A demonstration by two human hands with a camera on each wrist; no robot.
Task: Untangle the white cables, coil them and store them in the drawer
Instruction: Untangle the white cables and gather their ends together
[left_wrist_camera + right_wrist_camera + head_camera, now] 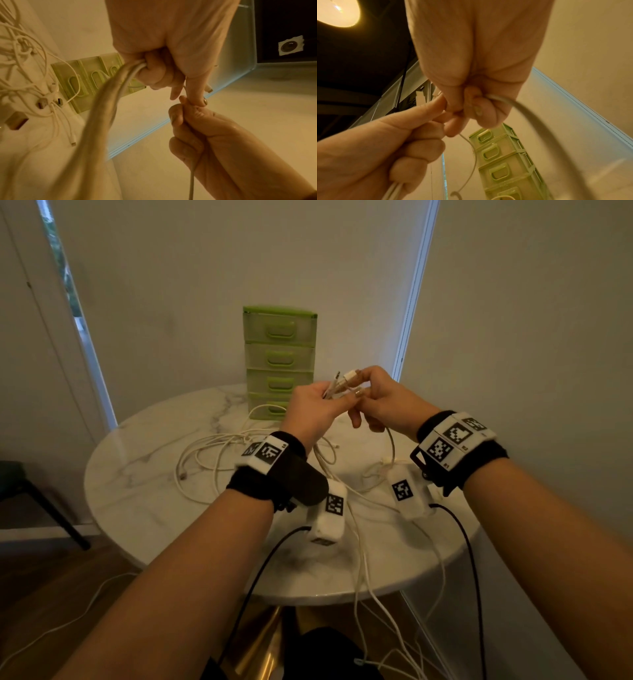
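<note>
the left hand (310,409) is clenching round a bundle of smooth white cable ends (337,385), plugs poking out above its fingers. the right hand (380,402) is pinching a plug beside it, one thin round cable (392,445) hanging down from its curled fingers. the two hands are touching, raised above the round marble-patterned table (144,501). more white cables (212,453) are lying tangled on the table. behind is standing a green plastic drawer unit (279,361), four drawers with rounded handles. no writing is readable.
</note>
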